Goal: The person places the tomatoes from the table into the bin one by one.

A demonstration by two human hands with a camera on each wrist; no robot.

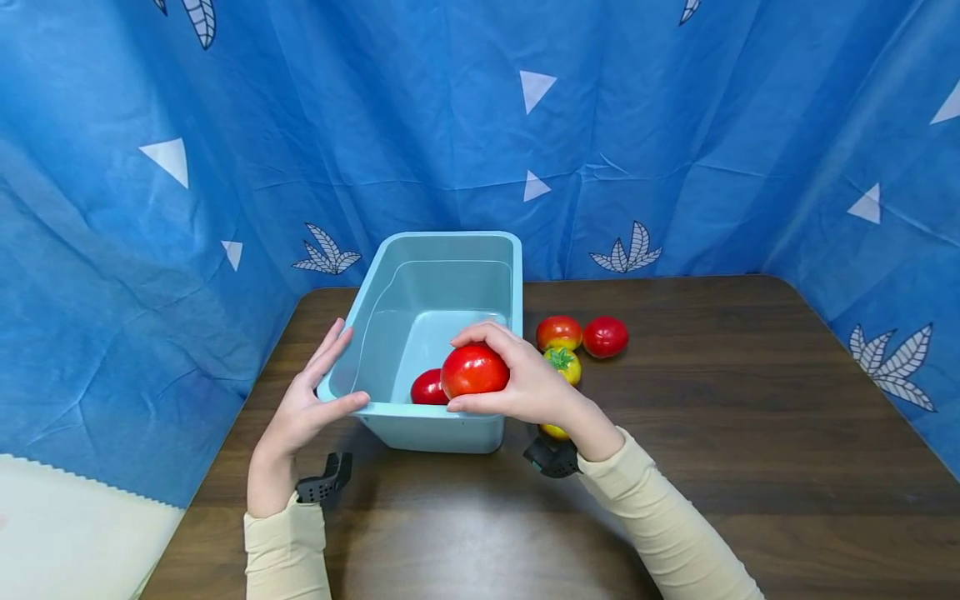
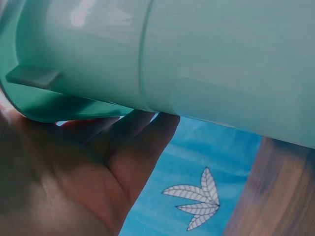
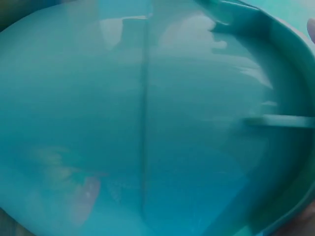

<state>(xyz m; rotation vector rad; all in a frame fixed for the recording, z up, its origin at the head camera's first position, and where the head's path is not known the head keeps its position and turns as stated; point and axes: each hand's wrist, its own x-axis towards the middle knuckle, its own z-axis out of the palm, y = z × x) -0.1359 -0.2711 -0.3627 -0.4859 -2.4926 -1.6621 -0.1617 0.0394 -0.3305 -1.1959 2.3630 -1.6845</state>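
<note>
My right hand [image 1: 521, 383] grips a glossy red tomato [image 1: 476, 370] between thumb and fingers, over the near right part of a light blue plastic bin [image 1: 437, 430]. Below and left of it, another red fruit [image 1: 429, 387] lies in the bin, partly hidden. At the bin's near left corner my left hand [image 1: 303, 408] rests, thumb along the front rim and straight fingers against the left side. In the left wrist view, the fingers [image 2: 147, 147] touch the outside under the rim. Bin wall [image 3: 147, 123] fills the right wrist view, hiding the held tomato.
Right of the bin, on the dark wooden table [image 1: 750, 392], sit a red-and-yellow fruit [image 1: 558, 332], a red fruit [image 1: 605, 337] and a yellow fruit with a green top [image 1: 564, 364]. More yellow [image 1: 554, 432] shows under the right wrist. A blue patterned curtain [image 1: 450, 125] hangs behind.
</note>
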